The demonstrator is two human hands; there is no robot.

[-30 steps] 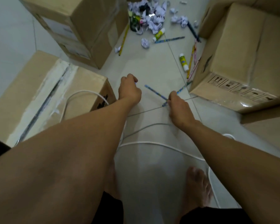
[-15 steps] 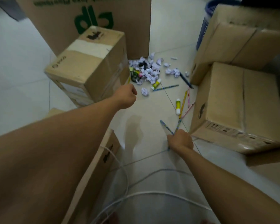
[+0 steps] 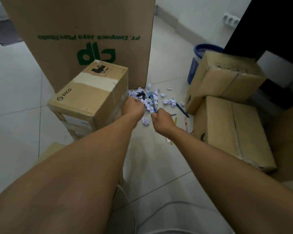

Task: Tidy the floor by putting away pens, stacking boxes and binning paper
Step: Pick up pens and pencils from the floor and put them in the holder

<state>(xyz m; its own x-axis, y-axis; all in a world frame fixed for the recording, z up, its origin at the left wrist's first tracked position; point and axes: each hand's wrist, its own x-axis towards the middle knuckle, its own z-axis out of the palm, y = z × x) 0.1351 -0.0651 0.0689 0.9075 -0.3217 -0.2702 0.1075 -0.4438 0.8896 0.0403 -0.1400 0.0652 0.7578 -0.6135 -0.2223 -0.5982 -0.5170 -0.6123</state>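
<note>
My right hand is shut on blue patterned pens that stick up out of the fist. My left hand is a closed fist beside the PICO box, over the edge of a pile of crumpled paper; whether it holds anything is hidden. More pens lie on the floor to the right: a dark one, a yellow one and a pink one. One paper ball lies below my hands.
A tall printed carton stands behind the pile. Two cardboard boxes sit at the right, with a blue mesh bin behind them. A box corner and white cable lie near my feet.
My right hand has lifted the blue pens off the floor and moved forward toward the paper pile. My left hand has moved forward too. The view has tilted up and forward.
</note>
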